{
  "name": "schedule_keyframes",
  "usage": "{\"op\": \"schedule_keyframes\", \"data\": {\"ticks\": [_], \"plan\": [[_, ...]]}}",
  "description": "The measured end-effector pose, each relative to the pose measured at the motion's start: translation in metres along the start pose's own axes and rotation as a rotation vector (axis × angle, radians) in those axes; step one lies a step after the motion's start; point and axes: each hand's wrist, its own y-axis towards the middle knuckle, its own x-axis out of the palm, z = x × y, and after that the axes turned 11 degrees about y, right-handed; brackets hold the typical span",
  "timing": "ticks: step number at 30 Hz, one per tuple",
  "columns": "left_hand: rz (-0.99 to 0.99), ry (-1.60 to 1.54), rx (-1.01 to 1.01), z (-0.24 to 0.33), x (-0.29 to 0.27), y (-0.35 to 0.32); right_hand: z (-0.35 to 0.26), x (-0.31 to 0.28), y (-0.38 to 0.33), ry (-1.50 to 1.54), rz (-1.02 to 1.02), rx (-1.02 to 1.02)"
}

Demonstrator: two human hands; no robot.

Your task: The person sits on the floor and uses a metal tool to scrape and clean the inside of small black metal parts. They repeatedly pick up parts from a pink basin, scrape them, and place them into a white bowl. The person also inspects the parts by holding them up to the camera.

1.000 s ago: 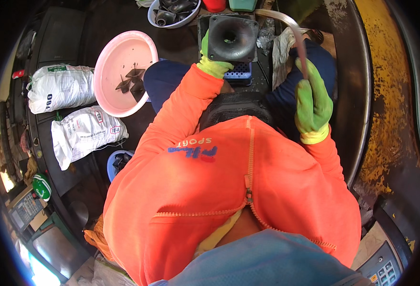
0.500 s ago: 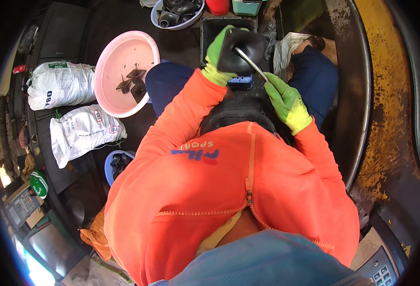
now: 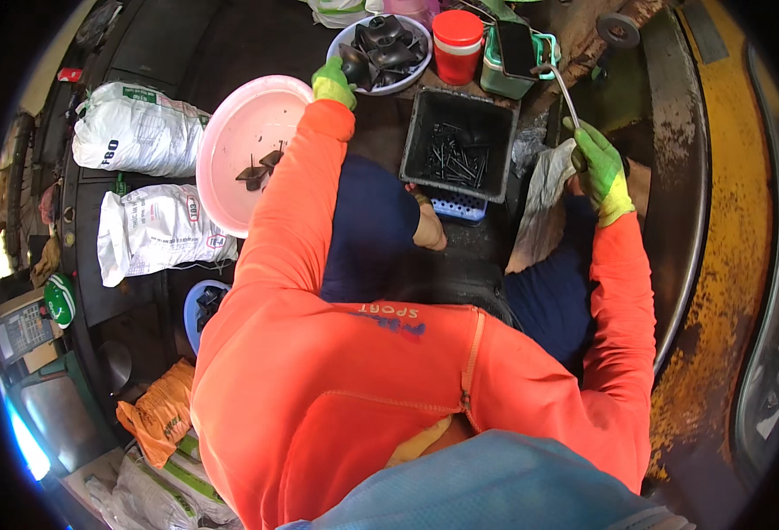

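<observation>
free above black tray [image 3: 462, 108] | beyond: pale bowl [image 3: 401, 87], red tub [image 3: 458, 60], green container [image 3: 501, 82]

Light brightened my orange jacket [image 3: 389, 371], glare burned at lower left, and edges bent toward the dark rim.

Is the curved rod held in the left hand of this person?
No, the right hand holds the curved rod, while the left hand is at the bowl of black parts.
</observation>
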Motion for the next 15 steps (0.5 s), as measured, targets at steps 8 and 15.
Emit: {"op": "schedule_keyframes", "data": {"ticks": [8,15], "plan": [[0.058,-0.206,-0.31,-0.041,0.052,0.15,0.005,-0.027,0.028,0.144,0.033,0.056],[-0.025,0.489,0.194,-0.057,0.098,0.152,-0.013,-0.015,0.027,0.107,0.127,0.205]]}}
